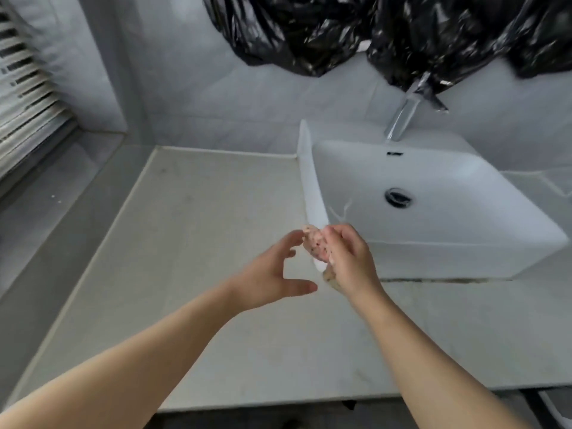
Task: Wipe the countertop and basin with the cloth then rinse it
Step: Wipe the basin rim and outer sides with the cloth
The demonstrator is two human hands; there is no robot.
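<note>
The right hand point(349, 261) is clamped on a bunched pink speckled cloth point(315, 244), the left hand point(272, 274) spread beside it; limp fabric, likely best gripped wadded

The cloth point(315, 246) bunched in the right hand point(349, 258) is soft fabric, pinkish and speckled. Under the left hand point(266, 274) the counter point(201, 227) looks like pale stone, matt and faintly mottled. Beyond the right hand, the basin point(448, 258) is glossy white ceramic and its faucet point(402, 119) is polished metal. Further up hang crinkled, shiny black plastic bags point(309, 35).
</note>
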